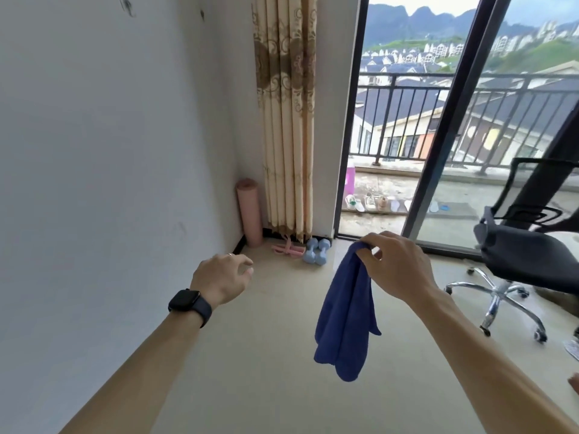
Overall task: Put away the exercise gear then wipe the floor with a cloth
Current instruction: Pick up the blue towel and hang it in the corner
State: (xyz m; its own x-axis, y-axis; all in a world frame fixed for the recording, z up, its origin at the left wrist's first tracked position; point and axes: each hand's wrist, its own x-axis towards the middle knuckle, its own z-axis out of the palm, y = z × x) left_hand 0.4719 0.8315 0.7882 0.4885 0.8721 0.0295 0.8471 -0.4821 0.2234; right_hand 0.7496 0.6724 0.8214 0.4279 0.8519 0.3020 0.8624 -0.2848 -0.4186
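Dangling from right hand (396, 264) pinch: blue cloth (346, 321), above floor (266, 355). Left hand (222, 277) loosely curled, holding nothing. Dumbbells (316, 250), rolled mat (249, 211) in corner (likely stowed). Risk: loose pinch drops cloth.

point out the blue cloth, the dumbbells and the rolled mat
blue cloth (344, 314), head view, middle of the hanging fold
dumbbells (322, 260), head view, near end of one of the pair on the floor
rolled mat (249, 211), head view, mid-height on the upright roll in the corner
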